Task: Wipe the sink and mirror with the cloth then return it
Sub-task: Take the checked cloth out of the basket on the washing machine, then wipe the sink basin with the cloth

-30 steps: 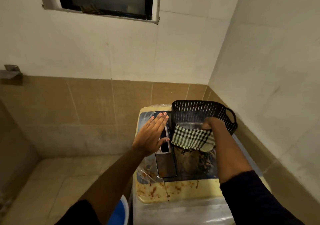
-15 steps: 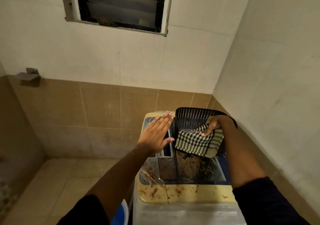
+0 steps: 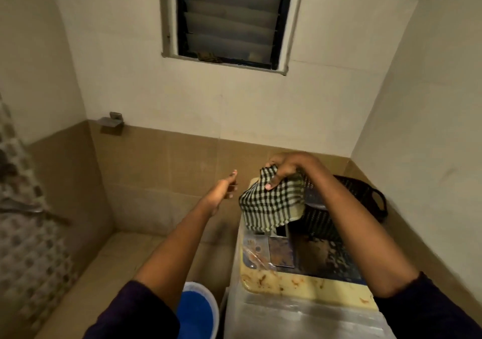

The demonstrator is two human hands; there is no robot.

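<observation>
My right hand (image 3: 287, 170) grips the top edge of a black-and-cream checked cloth (image 3: 271, 205), which hangs in the air above the left side of a black perforated basket (image 3: 360, 195). The basket stands at the back of a stained, yellowish appliance top (image 3: 300, 285). To the left of the cloth, my left hand (image 3: 221, 191) is held out over the floor with fingers loosely extended and nothing in it. No sink or mirror is in view.
A louvred window (image 3: 229, 17) is set in the wall ahead. A small metal holder (image 3: 110, 122) is fixed to the wall at left. A blue bucket (image 3: 197, 312) stands on the floor beside the appliance. Walls close in at right and left.
My right hand has lifted the cloth up out of the basket and to the left. My left hand has come off the appliance top and moved left. The view has tilted upward.
</observation>
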